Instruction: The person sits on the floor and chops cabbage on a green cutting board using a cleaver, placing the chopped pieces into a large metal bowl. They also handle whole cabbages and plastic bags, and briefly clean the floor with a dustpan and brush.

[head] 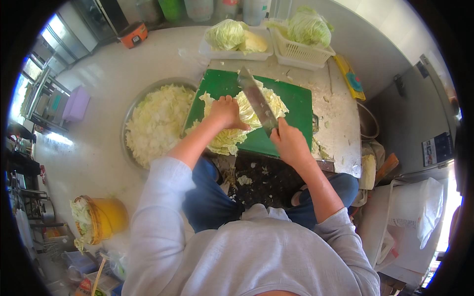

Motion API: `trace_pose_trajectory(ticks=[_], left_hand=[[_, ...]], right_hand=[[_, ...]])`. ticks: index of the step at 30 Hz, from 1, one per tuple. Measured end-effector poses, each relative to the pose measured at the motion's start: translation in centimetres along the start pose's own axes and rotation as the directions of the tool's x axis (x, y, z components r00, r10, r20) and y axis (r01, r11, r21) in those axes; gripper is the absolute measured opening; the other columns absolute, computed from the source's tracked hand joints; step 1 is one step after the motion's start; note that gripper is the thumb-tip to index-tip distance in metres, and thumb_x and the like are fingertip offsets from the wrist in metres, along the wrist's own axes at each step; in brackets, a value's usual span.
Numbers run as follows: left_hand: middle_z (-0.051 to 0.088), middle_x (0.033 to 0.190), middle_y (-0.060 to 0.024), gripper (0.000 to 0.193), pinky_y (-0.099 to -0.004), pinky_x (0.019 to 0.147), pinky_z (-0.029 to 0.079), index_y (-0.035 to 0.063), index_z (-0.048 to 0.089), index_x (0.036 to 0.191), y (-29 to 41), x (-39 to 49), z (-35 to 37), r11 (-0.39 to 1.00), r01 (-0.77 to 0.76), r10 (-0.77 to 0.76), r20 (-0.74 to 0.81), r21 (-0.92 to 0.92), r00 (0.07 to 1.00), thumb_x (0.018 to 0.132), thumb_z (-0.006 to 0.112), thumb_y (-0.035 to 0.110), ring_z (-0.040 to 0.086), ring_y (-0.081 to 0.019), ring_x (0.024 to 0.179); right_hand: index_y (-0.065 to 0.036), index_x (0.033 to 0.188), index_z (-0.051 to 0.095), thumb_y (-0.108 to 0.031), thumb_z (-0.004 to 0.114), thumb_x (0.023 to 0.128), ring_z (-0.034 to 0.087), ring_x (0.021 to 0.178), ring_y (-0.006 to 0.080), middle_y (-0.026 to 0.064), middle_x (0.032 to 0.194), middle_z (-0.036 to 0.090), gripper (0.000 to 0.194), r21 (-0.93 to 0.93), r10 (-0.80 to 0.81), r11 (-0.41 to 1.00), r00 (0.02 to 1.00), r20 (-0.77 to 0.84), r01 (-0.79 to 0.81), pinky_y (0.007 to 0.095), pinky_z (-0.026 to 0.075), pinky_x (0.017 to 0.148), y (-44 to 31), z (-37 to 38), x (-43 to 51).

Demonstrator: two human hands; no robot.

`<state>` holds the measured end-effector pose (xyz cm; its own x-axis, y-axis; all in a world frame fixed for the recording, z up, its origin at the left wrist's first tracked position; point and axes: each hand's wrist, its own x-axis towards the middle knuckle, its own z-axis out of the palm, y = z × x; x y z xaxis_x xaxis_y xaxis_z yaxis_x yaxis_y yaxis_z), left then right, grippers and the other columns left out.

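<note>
On a green cutting board (296,107) lies cut napa cabbage (276,101), its leaves partly spread. My left hand (227,113) presses on the cabbage with its thumb stretched out to the right. In my right hand (290,140) is the handle of a wide-bladed cleaver (257,98); the blade points up and to the left over the cabbage. Whether its edge touches the leaves I cannot tell. Loose leaves (226,142) hang over the board's near edge. Left of the board, a large round metal basin (127,148) holds a heap of chopped cabbage (159,124).
Behind the board stand a white tray (237,55) and a white basket (305,53) with cabbages. A yellow bucket (111,218) of leaves is at the lower left. Scraps lie on the floor mat (259,177) between my legs. A metal bowl (368,120) sits beyond the table's right edge.
</note>
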<state>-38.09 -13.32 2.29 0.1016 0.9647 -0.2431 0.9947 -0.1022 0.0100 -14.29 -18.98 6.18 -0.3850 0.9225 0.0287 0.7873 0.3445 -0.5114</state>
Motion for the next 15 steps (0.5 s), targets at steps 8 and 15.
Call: trace_pose_trajectory(ticks=[8,15], left_hand=[[0.049,0.149,-0.0245,0.135,-0.0463,0.11,0.046,-0.0071,0.041,0.149,-1.6,-2.0,-2.3,0.998,0.018,-0.013,0.085,-0.064,0.996,0.057,0.078,0.085,0.047,-0.0377,0.139],[0.046,0.148,-0.026,0.13,-0.0476,0.112,0.044,-0.0072,0.036,0.153,-2.4,-3.2,0.1,0.989,0.009,0.0,0.063,-0.148,0.998,0.062,0.084,0.074,0.044,-0.0413,0.14]], right_hand=[[0.003,0.103,0.054,-0.021,0.05,0.098,0.067,0.091,0.0502,0.0306,0.092,0.069,0.025,-0.073,0.076,0.995,0.981,0.18,-0.063,0.059,0.051,0.083,-0.8,1.1,1.0],[0.005,0.104,0.056,-0.02,0.049,0.097,0.068,0.094,0.0496,0.031,0.095,0.07,0.028,-0.09,0.084,0.994,0.963,0.256,-0.063,0.0578,0.052,0.086,-1.0,1.0,3.5]])
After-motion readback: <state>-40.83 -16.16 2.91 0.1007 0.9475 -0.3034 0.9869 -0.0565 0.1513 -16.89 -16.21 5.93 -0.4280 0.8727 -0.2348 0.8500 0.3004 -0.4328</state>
